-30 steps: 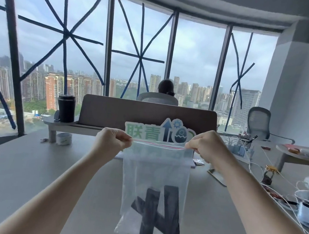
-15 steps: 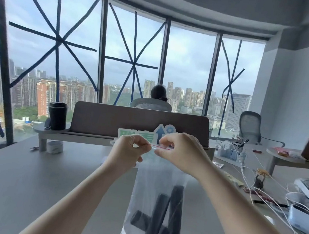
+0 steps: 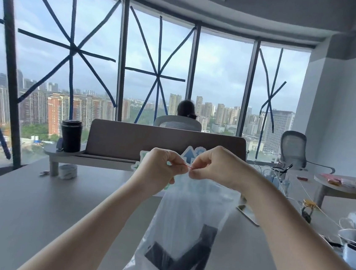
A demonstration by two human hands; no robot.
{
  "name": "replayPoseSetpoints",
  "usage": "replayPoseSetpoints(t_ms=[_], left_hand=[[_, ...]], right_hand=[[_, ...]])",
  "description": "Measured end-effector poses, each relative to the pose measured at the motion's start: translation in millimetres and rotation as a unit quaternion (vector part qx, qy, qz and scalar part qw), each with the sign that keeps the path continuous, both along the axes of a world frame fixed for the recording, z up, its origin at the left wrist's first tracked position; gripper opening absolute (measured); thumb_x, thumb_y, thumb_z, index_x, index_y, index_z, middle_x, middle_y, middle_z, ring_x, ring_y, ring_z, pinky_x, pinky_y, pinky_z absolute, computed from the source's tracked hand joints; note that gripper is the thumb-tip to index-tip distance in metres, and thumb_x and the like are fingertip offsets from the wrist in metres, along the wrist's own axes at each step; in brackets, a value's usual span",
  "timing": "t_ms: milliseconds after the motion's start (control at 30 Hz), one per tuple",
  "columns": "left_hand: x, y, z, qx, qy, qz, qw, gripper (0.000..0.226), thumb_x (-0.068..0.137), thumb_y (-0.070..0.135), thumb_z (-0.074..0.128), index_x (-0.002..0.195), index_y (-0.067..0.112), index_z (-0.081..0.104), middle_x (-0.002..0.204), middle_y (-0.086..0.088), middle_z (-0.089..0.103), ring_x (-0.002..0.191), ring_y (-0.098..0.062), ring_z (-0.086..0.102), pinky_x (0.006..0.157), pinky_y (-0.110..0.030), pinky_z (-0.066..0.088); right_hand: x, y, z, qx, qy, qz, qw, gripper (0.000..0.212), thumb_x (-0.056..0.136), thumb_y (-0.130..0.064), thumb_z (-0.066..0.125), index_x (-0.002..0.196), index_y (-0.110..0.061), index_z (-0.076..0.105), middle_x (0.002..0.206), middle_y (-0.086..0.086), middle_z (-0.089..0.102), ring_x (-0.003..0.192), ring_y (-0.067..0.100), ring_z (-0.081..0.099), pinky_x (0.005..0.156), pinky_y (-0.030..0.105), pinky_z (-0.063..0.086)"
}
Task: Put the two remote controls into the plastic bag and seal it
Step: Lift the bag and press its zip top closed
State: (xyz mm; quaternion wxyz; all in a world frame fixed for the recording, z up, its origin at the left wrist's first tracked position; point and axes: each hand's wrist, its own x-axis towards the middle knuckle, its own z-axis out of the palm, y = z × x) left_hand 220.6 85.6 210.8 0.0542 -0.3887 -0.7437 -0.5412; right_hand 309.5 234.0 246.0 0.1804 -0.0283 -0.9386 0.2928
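**Hands meet at the middle of the zip**

A second ago the two hands pinched the bag's top at opposite corners, stretched wide; now the left hand [image 3: 158, 168] and right hand [image 3: 215, 167] have come together, fingertips nearly touching, both nipping the red zip strip [image 3: 188, 166] at its middle. That suggests the seal is being pressed shut along its length (whether it has closed fully cannot be told). The plastic bag [image 3: 188, 219] hangs below the hands, tilted, with the two remote controls [image 3: 188, 259] lying crossed at its bottom. Under it runs a bare grey bench [image 3: 32, 214]; beyond the hands stand a divider panel [image 3: 128, 140], a dark tumbler [image 3: 71, 135] to the left, cables [image 3: 282, 178] to the right, and taped windows [image 3: 71, 57] behind.
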Motion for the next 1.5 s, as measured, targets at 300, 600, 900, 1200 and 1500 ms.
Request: replayPoseSetpoints(t_ms=[300, 600, 900, 1200, 1500], left_hand=[[1.3, -0.8, 6.7, -0.001, 0.022, 0.011, 1.0, 0.014, 0.078, 0.018, 0.072, 0.064, 0.022, 0.071, 0.055, 0.011, 0.061, 0.038, -0.008, 0.048, 0.038, -0.014, 0.035], [-3.3, 5.4, -0.9, 0.014, 0.071, 0.075, 0.995, 0.026, 0.081, 0.014, 0.067, 0.06, 0.029, 0.061, 0.065, 0.012, 0.06, 0.048, 0.004, 0.048, 0.051, -0.019, 0.035], [-28.5, -18.9, -6.6, 0.133, 0.02, 0.132, 0.982, 0.02, 0.08, 0.009, 0.067, 0.063, 0.018, 0.065, 0.057, 0.01, 0.057, 0.053, -0.011, 0.051, 0.063, -0.032, 0.047], [-42.7, -38.3, -15.5, 0.145, 0.005, 0.166, 0.975, 0.013, 0.082, 0.008, 0.065, 0.07, 0.011, 0.067, 0.055, -0.001, 0.057, 0.04, -0.015, 0.045, 0.046, -0.026, 0.041], [-59.7, -58.1, -20.0, 0.16, -0.02, 0.179, 0.971, 0.011, 0.083, 0.01, 0.064, 0.073, 0.009, 0.066, 0.05, -0.007, 0.054, 0.033, -0.007, 0.045, 0.038, -0.02, 0.04]], right_hand=[[-5.4, -1.3, -0.1, -0.015, 0.039, -0.028, 0.999, 0.007, 0.073, -0.015, 0.081, 0.066, -0.015, 0.078, 0.055, -0.011, 0.064, 0.056, 0.0, 0.053, 0.063, 0.023, 0.043], [-8.8, -10.7, -16.4, 0.03, 0.09, -0.092, 0.991, 0.015, 0.076, -0.039, 0.073, 0.072, -0.025, 0.074, 0.057, -0.009, 0.061, 0.061, 0.004, 0.053, 0.079, 0.038, 0.047], [13.6, 0.7, -38.2, 0.14, 0.079, -0.146, 0.976, 0.017, 0.093, -0.036, 0.057, 0.085, -0.024, 0.067, 0.084, -0.009, 0.066, 0.087, 0.021, 0.062, 0.075, 0.033, 0.047], [20.6, -1.8, -48.8, 0.216, 0.055, -0.131, 0.966, 0.017, 0.097, -0.031, 0.048, 0.089, -0.023, 0.061, 0.097, -0.008, 0.064, 0.091, 0.021, 0.061, 0.08, 0.035, 0.048], [27.4, -8.5, -47.0, 0.251, 0.037, -0.12, 0.96, 0.018, 0.096, -0.026, 0.046, 0.079, -0.027, 0.049, 0.096, -0.007, 0.063, 0.089, 0.022, 0.061, 0.079, 0.035, 0.049]])
